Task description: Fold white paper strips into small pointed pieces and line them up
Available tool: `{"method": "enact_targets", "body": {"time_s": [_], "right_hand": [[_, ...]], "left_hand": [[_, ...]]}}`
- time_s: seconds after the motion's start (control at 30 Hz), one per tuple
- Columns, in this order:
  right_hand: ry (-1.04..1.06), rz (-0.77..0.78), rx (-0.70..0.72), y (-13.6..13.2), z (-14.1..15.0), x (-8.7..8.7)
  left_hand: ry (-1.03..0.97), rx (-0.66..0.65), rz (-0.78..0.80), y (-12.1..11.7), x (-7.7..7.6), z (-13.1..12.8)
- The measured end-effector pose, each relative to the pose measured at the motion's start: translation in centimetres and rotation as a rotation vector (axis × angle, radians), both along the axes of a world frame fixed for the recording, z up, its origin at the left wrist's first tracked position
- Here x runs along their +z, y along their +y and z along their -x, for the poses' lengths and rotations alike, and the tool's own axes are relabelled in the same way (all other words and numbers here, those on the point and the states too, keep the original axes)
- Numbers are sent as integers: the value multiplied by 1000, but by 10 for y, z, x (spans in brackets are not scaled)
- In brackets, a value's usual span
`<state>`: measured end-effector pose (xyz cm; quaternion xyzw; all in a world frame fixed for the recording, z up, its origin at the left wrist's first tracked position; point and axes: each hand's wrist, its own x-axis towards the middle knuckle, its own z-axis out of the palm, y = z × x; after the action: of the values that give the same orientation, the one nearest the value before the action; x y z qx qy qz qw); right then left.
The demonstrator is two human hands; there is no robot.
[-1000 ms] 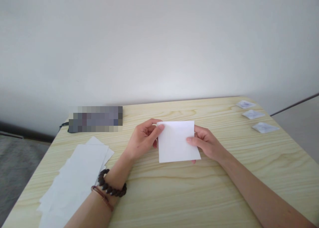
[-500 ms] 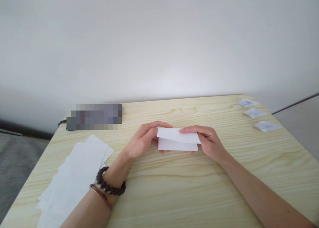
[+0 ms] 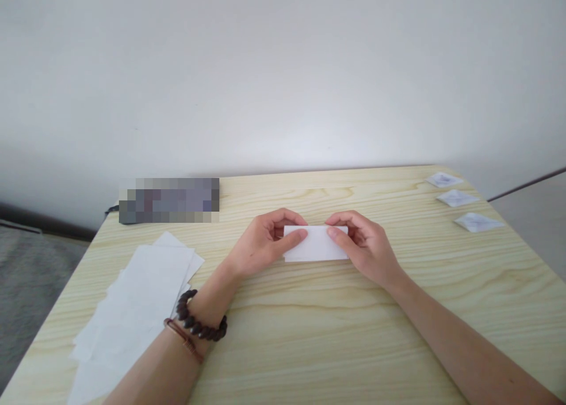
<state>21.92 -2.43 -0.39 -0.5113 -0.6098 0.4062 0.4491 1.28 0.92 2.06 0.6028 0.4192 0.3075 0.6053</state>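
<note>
paper (image 3: 316, 247), folded over, between pinching fingers (image 3: 296, 239)

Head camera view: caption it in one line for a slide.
Left hand and right hand pinch a folded white paper over a wood-grain table, white sheets left, three paper diamonds right.

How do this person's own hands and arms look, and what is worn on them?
The left hand and right hand have no gloves, and no sleeves show. The left wrist wears a bracelet of round, dark brown beads and, beside it, a thin reddish-brown band. The right wrist is bare. No ring is visible.
</note>
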Motion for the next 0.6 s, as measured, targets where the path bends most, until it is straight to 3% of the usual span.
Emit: {"method": "enact_targets", "body": {"time_s": [0.2,0.6], "right_hand": [[-84,-42,-34,1,1,2],[-19,8,20,0,3,4]], "left_hand": [[80,-28,-27,1,-3,1],[75,5,-54,0,-2,0]]}}
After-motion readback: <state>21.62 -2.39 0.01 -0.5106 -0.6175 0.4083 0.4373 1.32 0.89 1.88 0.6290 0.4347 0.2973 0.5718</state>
